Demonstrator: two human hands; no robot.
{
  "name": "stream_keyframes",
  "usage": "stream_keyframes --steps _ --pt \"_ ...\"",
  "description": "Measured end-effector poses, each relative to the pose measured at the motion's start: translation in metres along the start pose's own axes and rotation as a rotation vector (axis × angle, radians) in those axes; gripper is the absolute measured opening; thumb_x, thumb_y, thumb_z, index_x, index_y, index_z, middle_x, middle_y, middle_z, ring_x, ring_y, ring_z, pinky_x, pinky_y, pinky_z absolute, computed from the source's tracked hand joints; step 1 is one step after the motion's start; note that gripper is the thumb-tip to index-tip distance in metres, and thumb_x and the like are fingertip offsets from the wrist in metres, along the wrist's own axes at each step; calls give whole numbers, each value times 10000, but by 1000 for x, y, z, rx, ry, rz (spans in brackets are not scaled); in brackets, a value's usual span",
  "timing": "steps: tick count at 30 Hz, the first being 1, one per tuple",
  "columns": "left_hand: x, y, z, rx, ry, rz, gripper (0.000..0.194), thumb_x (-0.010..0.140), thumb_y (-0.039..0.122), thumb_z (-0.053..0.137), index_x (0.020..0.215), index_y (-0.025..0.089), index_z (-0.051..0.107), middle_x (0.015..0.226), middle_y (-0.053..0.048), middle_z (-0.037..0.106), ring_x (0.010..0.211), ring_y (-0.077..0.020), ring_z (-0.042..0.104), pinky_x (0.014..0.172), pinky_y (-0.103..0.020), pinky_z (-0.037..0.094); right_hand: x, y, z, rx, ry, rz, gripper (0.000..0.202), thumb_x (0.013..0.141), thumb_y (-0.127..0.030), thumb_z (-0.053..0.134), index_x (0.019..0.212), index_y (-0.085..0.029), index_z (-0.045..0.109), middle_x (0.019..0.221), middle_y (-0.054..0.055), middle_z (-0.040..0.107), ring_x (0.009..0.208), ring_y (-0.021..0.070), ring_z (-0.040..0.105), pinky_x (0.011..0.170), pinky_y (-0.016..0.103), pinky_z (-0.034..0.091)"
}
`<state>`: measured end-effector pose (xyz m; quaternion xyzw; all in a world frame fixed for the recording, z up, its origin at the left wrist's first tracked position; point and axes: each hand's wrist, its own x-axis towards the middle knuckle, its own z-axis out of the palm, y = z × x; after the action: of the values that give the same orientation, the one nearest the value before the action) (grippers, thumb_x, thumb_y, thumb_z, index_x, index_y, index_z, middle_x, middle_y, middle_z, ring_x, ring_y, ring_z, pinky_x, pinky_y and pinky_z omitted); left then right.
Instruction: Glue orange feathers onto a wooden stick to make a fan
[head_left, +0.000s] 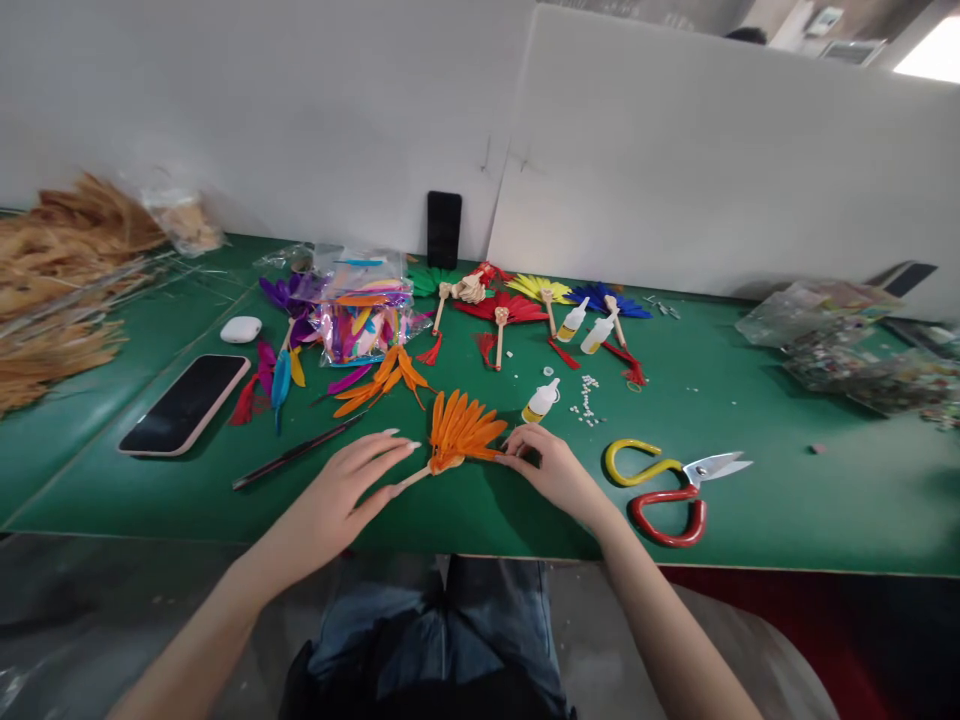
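Note:
An orange feather fan (461, 428) lies on the green table with its pale wooden handle (416, 477) pointing toward the lower left. My left hand (360, 478) is beside the handle, fingers spread, the thumb tip near the handle's end. On the fan's right side, my right hand (541, 462) pinches the tip of an orange feather between thumb and fingers. A white glue bottle (541, 401) stands tilted just behind my right hand. Loose orange feathers (382, 380) lie behind my left hand, and black tweezers (296, 452) rest to its left.
Yellow-and-red-handled scissors (667, 490) lie at right. A phone (185, 405) and white case (241, 329) are at left. Behind are feather bags (364, 325), finished fans (501, 318), two glue bottles (597, 335) and an upright black phone (444, 229). Bead bags (847, 350) sit far right.

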<state>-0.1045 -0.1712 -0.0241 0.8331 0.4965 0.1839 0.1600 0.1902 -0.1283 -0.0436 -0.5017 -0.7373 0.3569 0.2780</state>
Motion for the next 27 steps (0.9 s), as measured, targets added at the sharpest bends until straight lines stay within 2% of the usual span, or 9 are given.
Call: stream_keyframes --steps 2,6,11,16,18,22,27 --pt "12 2 11 -33 -5 11 393 943 323 403 1331 289 464 1371 -35 476 1306 -212 385 1051 -383 359 0 -4 -7 96 -83 65 198 841 -373 564 740 -204 576 730 13 638 658 165 576 624 312 460" --pt "23 -5 21 -82 78 16 371 953 277 378 1304 249 493 1330 -60 516 1293 -211 402 1058 -411 351 -1 -11 -19 327 -188 170 207 822 -384 588 771 -183 580 620 -2 633 568 147 593 573 286 474" --pt "22 -11 22 -102 112 16 357 961 281 371 1293 243 497 1309 -51 537 1292 -216 402 1058 -436 353 1 -7 -28 365 -199 194 257 825 -408 580 831 -161 652 645 23 655 574 138 585 535 263 455" --pt "16 -11 25 -104 92 30 361 963 264 383 1316 263 460 1319 -32 533 1309 -211 379 1061 -428 355 6 -2 -21 391 -140 241 258 820 -399 596 849 -150 657 632 27 658 518 112 548 513 249 450" --pt "15 -9 25 -100 72 64 407 968 240 370 1372 288 384 1371 -25 485 1332 -210 346 1067 -423 345 8 -3 -18 422 -139 248 249 809 -378 617 926 -159 629 611 12 649 497 111 544 482 240 439" --pt "15 -5 22 -53 19 131 531 976 246 349 1464 321 151 1499 -11 293 1387 -213 229 1108 -417 274 11 -3 -16 504 -158 203 298 810 -328 633 1053 -205 510 577 -38 606 509 114 562 468 219 426" --pt "19 -1 21 94 -116 169 562 974 338 347 1479 287 103 1546 -14 124 1416 -253 91 1130 -460 179 14 2 -16 528 -274 140 267 838 -299 600 1043 -215 451 562 -66 554 479 91 524 433 188 359"
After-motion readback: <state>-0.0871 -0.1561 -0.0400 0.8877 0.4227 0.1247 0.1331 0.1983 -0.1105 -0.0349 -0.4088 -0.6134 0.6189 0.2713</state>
